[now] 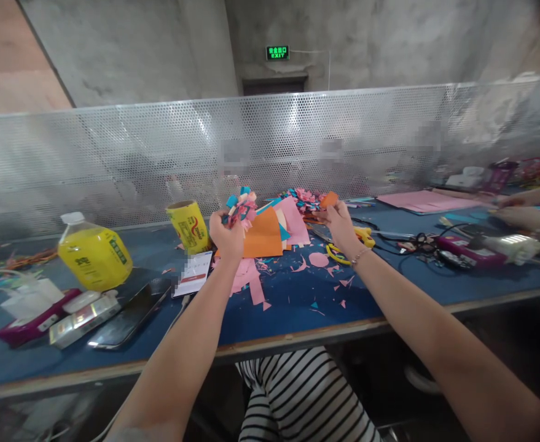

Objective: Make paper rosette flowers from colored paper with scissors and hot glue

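Observation:
My left hand (228, 236) is closed round a bunch of cut paper pieces (243, 209) in pink, blue and cream, held above the table. Between the fingertips of my right hand (341, 226) is a small orange paper piece (329, 199). An orange paper sheet (263, 240) lies between the hands, partly over a pink sheet (297, 228). Behind them sits a pile of pink and blue paper cuttings (304, 199). Yellow-handled scissors (366, 237) lie beside my right wrist. Pink paper scraps (252, 283) are scattered nearer the table's front edge.
On the left stand a bottle of yellow liquid (95, 256) and a yellow can (189, 227), with a lit phone (196, 274) and a dark phone (125, 319) lying near. A perforated metal screen (270, 141) rises behind. At right, another person's hand (523, 221) reaches in.

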The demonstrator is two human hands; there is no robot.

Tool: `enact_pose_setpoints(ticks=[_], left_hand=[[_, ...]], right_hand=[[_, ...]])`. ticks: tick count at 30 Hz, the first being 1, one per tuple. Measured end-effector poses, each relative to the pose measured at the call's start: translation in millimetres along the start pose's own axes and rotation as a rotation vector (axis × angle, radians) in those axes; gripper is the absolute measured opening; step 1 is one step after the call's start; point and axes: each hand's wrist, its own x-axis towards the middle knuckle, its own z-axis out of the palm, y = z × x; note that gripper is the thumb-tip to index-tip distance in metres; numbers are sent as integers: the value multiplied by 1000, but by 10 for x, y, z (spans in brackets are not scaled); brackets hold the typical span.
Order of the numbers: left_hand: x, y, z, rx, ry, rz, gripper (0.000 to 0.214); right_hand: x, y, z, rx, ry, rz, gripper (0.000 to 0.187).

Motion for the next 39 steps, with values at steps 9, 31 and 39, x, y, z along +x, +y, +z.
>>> enact_pose_setpoints(ticks=[9,31,39], left_hand=[[133,70,-58,-133,102,-194,25],[-50,-77,138,-529,-439,-323,22],[-96,-10,2,-35,-435,450,14]], right_hand=[[43,62,-38,78,-19,4,28],[22,105,-7,10,-176,24,26],[-68,30,0,-191,-188,-238,24]])
